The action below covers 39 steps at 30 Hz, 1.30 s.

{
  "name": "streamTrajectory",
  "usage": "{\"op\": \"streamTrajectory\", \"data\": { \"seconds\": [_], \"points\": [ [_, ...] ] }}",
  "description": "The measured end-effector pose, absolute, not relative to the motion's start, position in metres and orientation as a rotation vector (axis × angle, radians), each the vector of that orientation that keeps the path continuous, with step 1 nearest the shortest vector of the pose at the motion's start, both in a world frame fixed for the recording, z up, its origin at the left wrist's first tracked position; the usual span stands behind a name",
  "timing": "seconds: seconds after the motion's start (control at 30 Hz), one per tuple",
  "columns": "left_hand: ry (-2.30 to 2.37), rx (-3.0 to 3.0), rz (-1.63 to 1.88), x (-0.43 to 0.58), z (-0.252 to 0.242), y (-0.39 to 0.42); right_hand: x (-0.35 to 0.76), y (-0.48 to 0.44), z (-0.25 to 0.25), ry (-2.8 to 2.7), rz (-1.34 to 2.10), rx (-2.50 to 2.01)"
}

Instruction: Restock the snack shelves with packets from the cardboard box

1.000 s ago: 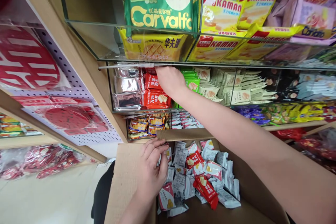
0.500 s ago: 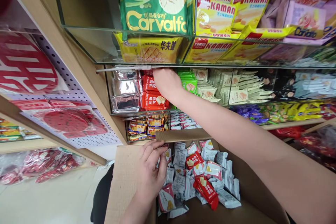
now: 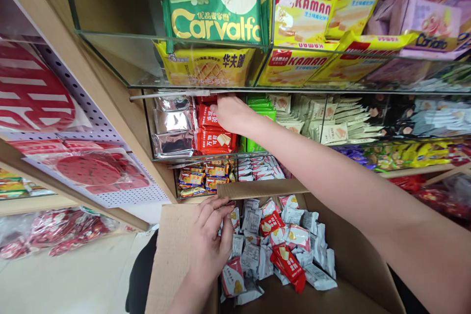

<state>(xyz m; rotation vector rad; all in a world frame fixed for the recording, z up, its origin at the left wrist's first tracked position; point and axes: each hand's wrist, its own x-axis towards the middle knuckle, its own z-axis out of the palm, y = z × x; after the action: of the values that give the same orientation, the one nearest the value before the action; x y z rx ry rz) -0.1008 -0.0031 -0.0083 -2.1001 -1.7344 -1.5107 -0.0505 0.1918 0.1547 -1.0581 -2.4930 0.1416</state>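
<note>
My right hand (image 3: pixel 232 112) reaches into the middle shelf compartment, fingers curled down among red snack packets (image 3: pixel 216 141). Its thumb lies against one of them, and the fingertips and anything in them are hidden. Silver-backed packets (image 3: pixel 174 122) are stacked just left of the red ones, green packets (image 3: pixel 260 130) to the right. Below, my left hand (image 3: pixel 212 235) is closed over the edge of an open cardboard box (image 3: pixel 180 240). Inside the box lie many white-and-pink packets (image 3: pixel 253 260) and a few red packets (image 3: pixel 289 264).
Above my right hand, a glass-fronted shelf (image 3: pixel 121 59) holds a green Carvalfo bag (image 3: pixel 215 5) and yellow Kaman packs (image 3: pixel 305 10). A thin white rod (image 3: pixel 165 94) runs under its lip. Wooden upright (image 3: pixel 91 73) and hanging red decorations (image 3: pixel 88 169) stand at left.
My right hand has shifted slightly among the red packets, its thumb now showing against one. The left hand stays on the box edge. The view has moved a little.
</note>
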Motion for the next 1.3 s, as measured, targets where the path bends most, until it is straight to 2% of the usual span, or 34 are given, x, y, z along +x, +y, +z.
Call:
{"op": "streamTrajectory", "data": {
  "seconds": [0.27,0.53,0.8,1.3],
  "points": [
    [-1.72,-2.103,-1.503,-0.102,-0.011,-0.002,-0.045,0.183,0.156,-2.655,0.166,-1.161],
    [-1.718,-2.104,-1.502,-0.101,-0.01,-0.002,-0.04,0.185,0.158,-2.697,-0.089,-0.969],
    [-1.715,-2.094,-1.498,-0.101,-0.008,-0.002,-0.044,0.173,0.144,-2.707,0.084,-1.09],
    [-1.706,-2.08,-1.483,-0.1,-0.008,-0.002,-0.026,0.179,0.131,-2.682,-0.065,-0.757]
  ]
}}
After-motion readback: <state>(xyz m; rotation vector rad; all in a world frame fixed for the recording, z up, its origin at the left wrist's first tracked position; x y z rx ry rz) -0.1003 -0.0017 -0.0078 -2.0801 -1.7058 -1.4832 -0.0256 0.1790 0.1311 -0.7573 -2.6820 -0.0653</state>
